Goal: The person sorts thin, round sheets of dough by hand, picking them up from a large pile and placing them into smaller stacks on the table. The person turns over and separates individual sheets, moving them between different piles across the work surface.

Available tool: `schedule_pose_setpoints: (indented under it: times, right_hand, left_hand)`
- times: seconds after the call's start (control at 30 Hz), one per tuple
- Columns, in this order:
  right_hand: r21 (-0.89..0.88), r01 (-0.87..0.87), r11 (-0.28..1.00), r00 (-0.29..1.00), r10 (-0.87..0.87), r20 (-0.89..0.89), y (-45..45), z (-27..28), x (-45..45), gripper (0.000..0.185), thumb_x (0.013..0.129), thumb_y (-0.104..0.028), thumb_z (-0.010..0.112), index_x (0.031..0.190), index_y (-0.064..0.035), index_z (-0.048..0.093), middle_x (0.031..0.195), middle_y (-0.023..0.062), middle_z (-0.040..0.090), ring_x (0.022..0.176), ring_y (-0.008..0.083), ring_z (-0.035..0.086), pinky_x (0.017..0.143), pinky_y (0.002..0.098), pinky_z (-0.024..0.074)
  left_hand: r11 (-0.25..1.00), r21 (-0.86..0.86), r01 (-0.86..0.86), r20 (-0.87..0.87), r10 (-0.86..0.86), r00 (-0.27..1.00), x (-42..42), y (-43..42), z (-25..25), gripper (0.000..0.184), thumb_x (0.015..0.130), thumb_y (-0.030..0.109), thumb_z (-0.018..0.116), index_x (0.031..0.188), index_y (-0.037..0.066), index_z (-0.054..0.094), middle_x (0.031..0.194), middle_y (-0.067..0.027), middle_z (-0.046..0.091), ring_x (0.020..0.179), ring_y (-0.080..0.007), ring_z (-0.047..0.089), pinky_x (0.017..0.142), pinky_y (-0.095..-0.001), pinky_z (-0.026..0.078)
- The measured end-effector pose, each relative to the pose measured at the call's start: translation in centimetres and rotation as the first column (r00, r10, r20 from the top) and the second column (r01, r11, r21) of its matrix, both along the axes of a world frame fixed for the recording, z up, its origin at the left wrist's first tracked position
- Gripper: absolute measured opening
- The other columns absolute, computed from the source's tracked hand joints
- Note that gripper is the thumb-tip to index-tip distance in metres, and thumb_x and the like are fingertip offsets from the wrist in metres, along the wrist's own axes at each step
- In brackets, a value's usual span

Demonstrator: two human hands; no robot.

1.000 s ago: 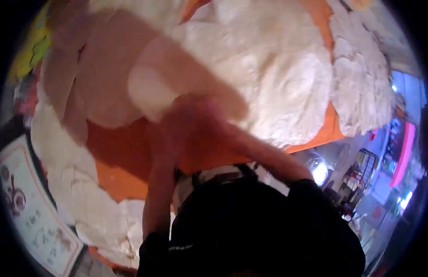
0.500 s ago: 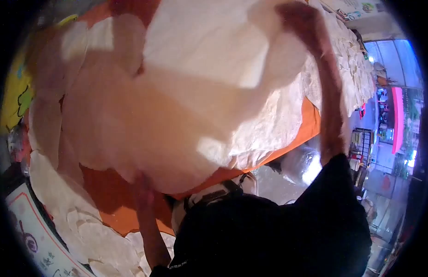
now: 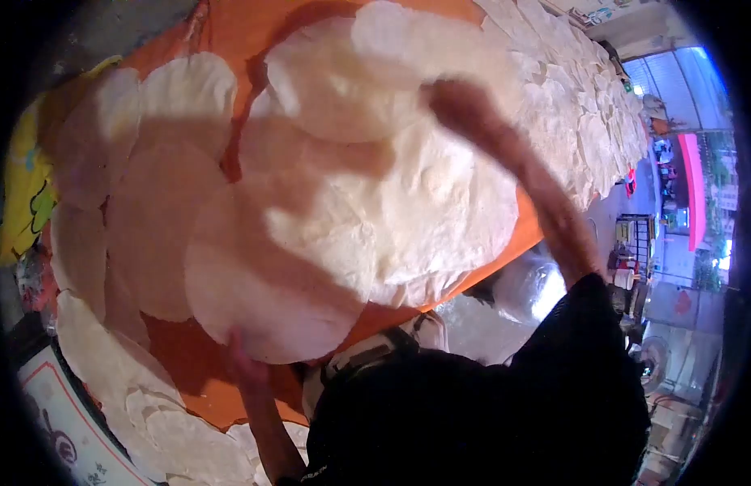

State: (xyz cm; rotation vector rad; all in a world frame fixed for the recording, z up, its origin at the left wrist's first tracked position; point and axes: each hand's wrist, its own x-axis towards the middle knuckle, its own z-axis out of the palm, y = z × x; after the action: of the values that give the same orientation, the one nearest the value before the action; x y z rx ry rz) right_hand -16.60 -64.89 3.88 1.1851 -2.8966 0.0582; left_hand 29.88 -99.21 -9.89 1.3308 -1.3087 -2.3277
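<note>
While set wide apart over an orange-covered counter, left hand low and right hand high among thin, pale sheets

Left of and below the middle of the frame, one round sheet, thin, pale and mostly flat, overlapping its neighbours. At this sheet's lower left edge, the left hand, fingertips apparently touching the rim; impossible to make out whether pinched on it or merely resting. Above and right of the middle, the right hand, blurred, over other sheets spread towards the upper right; grip together or apart, or anything in it, lost in the blur.

As a judgement on handling well: support the thin rim with flat fingers rather than nails, and keep pressure light and even. Smooth from the middle outwards, with care not to drag across overlapping edges, probably easy to catch or fold. Treat the wrinkled patch right of the middle most gently, perhaps likeliest to tear.

Writing: in the lower left corner, a white sign with a red border, a dark rounded drawing and small dark characters, too small and skewed to read. At the bottom edge, on the left part of the dark shirt, a scrap of pale lettering, not legible. At the far left, a yellow item with green linework, no readable words.
</note>
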Motion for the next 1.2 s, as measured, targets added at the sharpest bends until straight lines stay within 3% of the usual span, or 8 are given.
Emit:
schedule_pose_setpoints:
  times: [0.03, 0.07, 0.1, 0.17, 0.73, 0.83, 0.93, 1.2]
  right_hand:
    - [0.198, 0.020, 0.980, 0.996, -0.037, 0.085, -2.7, -0.6, 3.7, 0.026, 0.087, -0.018, 0.066, 0.109, -0.0042, 0.065, 0.093, 0.0110, 0.066, 0.085, 0.0214, 0.065, 0.079, 0.0312, 0.0526]
    - [-0.423, -0.215, 0.880, 0.956, 0.279, 0.093, -2.2, -6.0, 6.2, 0.028, 0.089, -0.023, 0.064, 0.113, -0.0071, 0.064, 0.100, 0.0156, 0.065, 0.088, 0.0242, 0.065, 0.080, 0.0355, 0.0530]
    - [0.004, 0.009, 1.000, 0.895, -0.009, 0.446, -8.8, 0.0, 11.4, 0.031, 0.090, -0.027, 0.064, 0.115, -0.0076, 0.063, 0.103, 0.0151, 0.065, 0.088, 0.0234, 0.065, 0.078, 0.0352, 0.0529]
    - [-0.637, 0.050, 0.769, 0.789, 0.360, 0.498, -12.9, 0.1, 18.3, 0.041, 0.088, -0.032, 0.065, 0.111, 0.0029, 0.061, 0.102, 0.0132, 0.067, 0.089, 0.0263, 0.065, 0.079, 0.0351, 0.0517]
    - [-0.512, 0.215, 0.832, 0.976, -0.165, 0.143, -0.6, 15.6, -3.7, 0.027, 0.093, -0.020, 0.052, 0.110, -0.0017, 0.062, 0.109, 0.0149, 0.063, 0.096, 0.0254, 0.060, 0.088, 0.0368, 0.0445]
    - [-0.648, 0.422, 0.634, 0.839, -0.002, 0.544, -1.3, 11.5, -3.5, 0.031, 0.094, -0.021, 0.052, 0.116, -0.0014, 0.061, 0.117, 0.0145, 0.062, 0.102, 0.0251, 0.060, 0.093, 0.0358, 0.0437]
    - [0.184, -0.165, 0.969, 0.966, 0.196, -0.168, -4.5, 3.9, 1.3, 0.027, 0.089, -0.020, 0.060, 0.114, -0.0100, 0.063, 0.108, 0.0124, 0.066, 0.100, 0.0301, 0.061, 0.089, 0.0367, 0.0473]
    - [-0.455, 0.103, 0.884, 0.566, 0.324, 0.758, -14.9, -6.0, 18.8, 0.031, 0.081, -0.014, 0.072, 0.110, -0.0035, 0.066, 0.079, 0.0042, 0.063, 0.073, 0.0093, 0.058, 0.065, 0.0264, 0.0493]
  left_hand:
    - [1.000, 0.007, 0.015, -0.025, -0.015, 1.000, -0.5, 0.6, 0.8, 0.043, 0.098, 0.029, 0.046, 0.132, 0.001, 0.047, 0.126, -0.0113, 0.055, 0.111, -0.0229, 0.054, 0.096, -0.0374, 0.045]
    - [0.999, 0.025, 0.030, -0.057, -0.029, 0.998, -1.2, 1.1, 1.6, 0.044, 0.098, 0.029, 0.046, 0.132, 0.001, 0.046, 0.125, -0.0115, 0.055, 0.110, -0.0230, 0.054, 0.096, -0.0372, 0.045]
    - [0.998, 0.045, 0.050, -0.095, -0.045, 0.994, -2.1, 1.8, 2.4, 0.044, 0.098, 0.029, 0.045, 0.132, 0.000, 0.046, 0.125, -0.0116, 0.055, 0.110, -0.0231, 0.055, 0.095, -0.0371, 0.046]
    - [0.991, 0.092, 0.098, -0.196, -0.079, 0.978, -5.0, 3.2, 4.0, 0.045, 0.098, 0.029, 0.045, 0.133, 0.000, 0.045, 0.124, -0.0119, 0.055, 0.109, -0.0232, 0.055, 0.095, -0.0367, 0.046]
    - [0.882, -0.215, -0.420, 0.047, 0.439, 0.897, -4.0, -5.3, 4.3, 0.043, 0.088, 0.024, 0.068, 0.122, 0.001, 0.054, 0.113, -0.0103, 0.059, 0.101, -0.0229, 0.059, 0.087, -0.0363, 0.053]
    - [0.853, -0.070, -0.517, -0.024, 0.517, 0.856, -2.9, -7.9, 0.9, 0.037, 0.087, 0.020, 0.069, 0.116, 0.002, 0.057, 0.108, -0.0101, 0.060, 0.099, -0.0231, 0.059, 0.085, -0.0349, 0.055]
    - [0.802, 0.135, -0.582, -0.044, 0.591, 0.805, -3.2, -8.4, 1.8, 0.032, 0.087, 0.019, 0.069, 0.113, 0.002, 0.059, 0.102, -0.0092, 0.061, 0.093, -0.0220, 0.060, 0.081, -0.0344, 0.055]
    - [0.862, -0.227, -0.453, 0.162, 0.492, 0.855, -3.9, -9.6, 1.6, 0.030, 0.085, 0.022, 0.071, 0.109, 0.006, 0.060, 0.089, -0.0049, 0.061, 0.077, -0.0175, 0.058, 0.063, -0.0303, 0.051]
